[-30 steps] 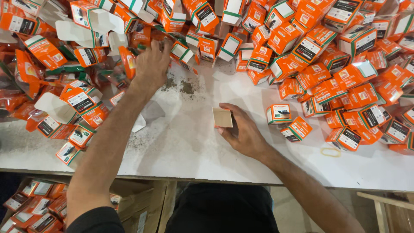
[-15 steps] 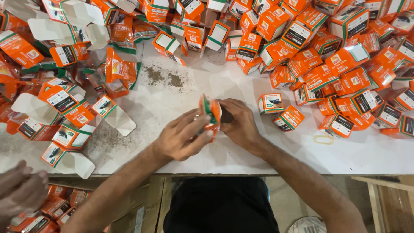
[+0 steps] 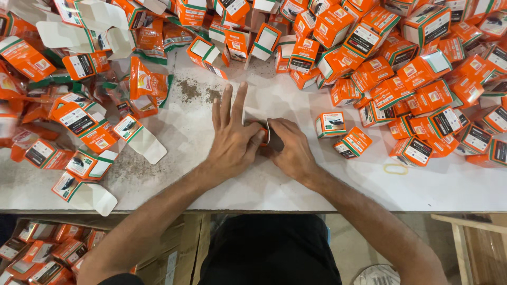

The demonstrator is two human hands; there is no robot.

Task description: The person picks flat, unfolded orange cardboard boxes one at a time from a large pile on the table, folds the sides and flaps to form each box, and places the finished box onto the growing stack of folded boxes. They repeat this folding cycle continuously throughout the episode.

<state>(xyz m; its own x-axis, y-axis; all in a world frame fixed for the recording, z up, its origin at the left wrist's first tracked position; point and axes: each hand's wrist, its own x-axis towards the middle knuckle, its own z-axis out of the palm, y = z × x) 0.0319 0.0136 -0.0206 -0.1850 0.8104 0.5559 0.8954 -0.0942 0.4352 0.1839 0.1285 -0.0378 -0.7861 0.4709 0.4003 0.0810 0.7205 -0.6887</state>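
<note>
Both hands meet mid-counter on one small orange carton (image 3: 265,138). We see our left hand (image 3: 232,140) pressing it, thumb clenched against it, fingers splayed far. Our right hand (image 3: 290,148) pinches its white flap from the right. Carton lies between them on the white counter (image 3: 296,184); finished boxes (image 3: 401,68) sit far right.

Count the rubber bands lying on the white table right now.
1: a yellowish rubber band lies on the white table, right of the right hand, below the heaped orange boxes. Others may be hidden beneath.
</note>
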